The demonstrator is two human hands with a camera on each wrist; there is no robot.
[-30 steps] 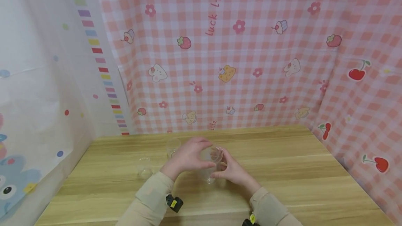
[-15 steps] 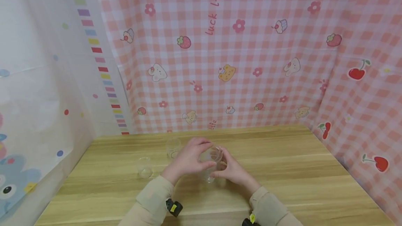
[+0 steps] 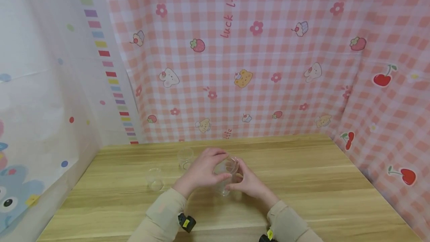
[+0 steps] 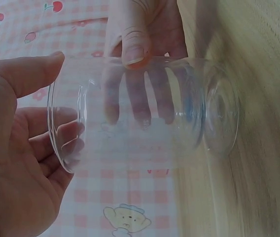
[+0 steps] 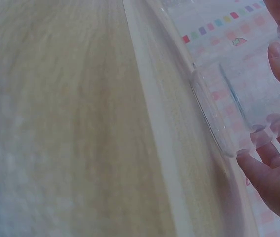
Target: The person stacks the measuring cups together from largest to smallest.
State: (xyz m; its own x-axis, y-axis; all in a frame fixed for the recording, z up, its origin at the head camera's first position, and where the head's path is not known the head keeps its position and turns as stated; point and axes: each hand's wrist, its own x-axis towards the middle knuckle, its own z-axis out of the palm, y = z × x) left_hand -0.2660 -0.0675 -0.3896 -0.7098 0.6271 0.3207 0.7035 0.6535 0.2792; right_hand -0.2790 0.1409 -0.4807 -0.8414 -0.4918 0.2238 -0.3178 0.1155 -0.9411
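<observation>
A clear plastic cup (image 4: pixel 140 143) stands upright between my hands, its base close to the table. Doubled lines show at its rim and near its base, as of one cup nested in another. My left hand (image 3: pixel 205 169) holds the rim from above, thumb on the near side and fingers curled round the far side. Lower down, my right hand (image 3: pixel 248 182) grips the cup's wall, thumb in front and fingers behind, seen through the plastic in the left wrist view. In the head view, the hands hide part of the cup.
Two more clear cups stand on the wooden table (image 3: pixel 302 197) to the left: one cup (image 3: pixel 155 180) beyond my left forearm, another cup (image 3: pixel 185 158) just behind my left hand. A pink checked cloth (image 3: pixel 242 55) hangs behind the table, and a white sheet (image 3: pixel 40 85) at the left.
</observation>
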